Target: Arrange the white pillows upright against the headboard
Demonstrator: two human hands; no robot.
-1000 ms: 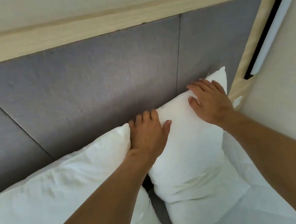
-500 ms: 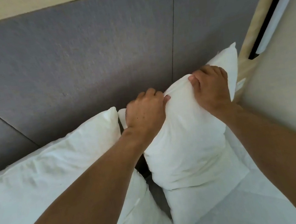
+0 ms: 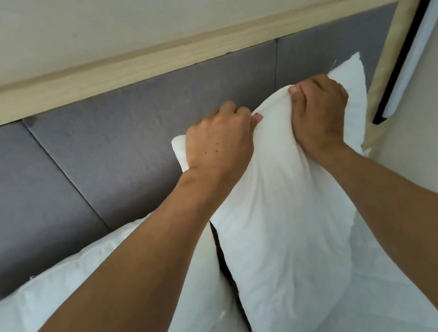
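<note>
A white pillow [image 3: 284,227] stands upright on the right, its top edge bunched in both fists. My left hand [image 3: 220,145] grips the top edge near its left corner. My right hand [image 3: 317,111] grips the same edge closer to the right corner. Behind the pillow rises the grey padded headboard [image 3: 113,153] with its pale wooden frame. A second white pillow [image 3: 68,290] leans against the headboard at the lower left, partly hidden under my left forearm.
A wall light [image 3: 416,51] in a black holder hangs beside the headboard's right post. A cream side wall [image 3: 437,150] closes in on the right. White bedding [image 3: 381,309] lies below the pillows. A dark gap separates the two pillows.
Both hands went from lying flat on the right pillow to clenching its top edge, and the pillow's top has risen higher up the headboard.
</note>
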